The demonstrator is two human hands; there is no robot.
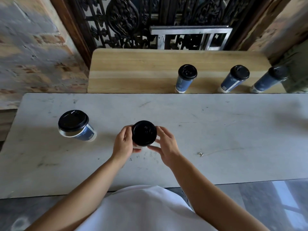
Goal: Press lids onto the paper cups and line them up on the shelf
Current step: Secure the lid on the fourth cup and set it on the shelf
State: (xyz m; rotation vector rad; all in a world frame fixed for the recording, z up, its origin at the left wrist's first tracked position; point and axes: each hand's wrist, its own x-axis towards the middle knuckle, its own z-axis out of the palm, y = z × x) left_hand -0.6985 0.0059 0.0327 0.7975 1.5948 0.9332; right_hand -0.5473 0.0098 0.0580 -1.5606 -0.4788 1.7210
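Looking down from the head view, the left hand (124, 142) and the right hand (166, 144) were clamped from opposite sides on the black lid (144, 133). The fingers curled round its rim and the thumbs tucked in at the near edge. That two-sided grip suited pushing the rim down evenly. The cup beneath was almost wholly hidden by lid and fingers, so I could not tell whether the lid had seated. It stood on the counter (216, 130), near the middle and straight in front of the person.

A second cup (78, 129) waited on the counter well to the left, within reach. Its own lid (73, 120) was on, though a pale band showed under one side, and it probably needed a firmer press.

Beyond the counter's far edge lay the wooden shelf (133, 67). Three lidded cups (233, 79) stood in a row along its front, spaced apart and crowded toward the right end. The whole left stretch of the shelf was bare, so the row would most likely continue leftward.

Between the hands and the shelf nothing stood in the way, and the step at the counter's far edge was the only thing to clear. The carved screen (126, 22) behind the shelf closed off its back.
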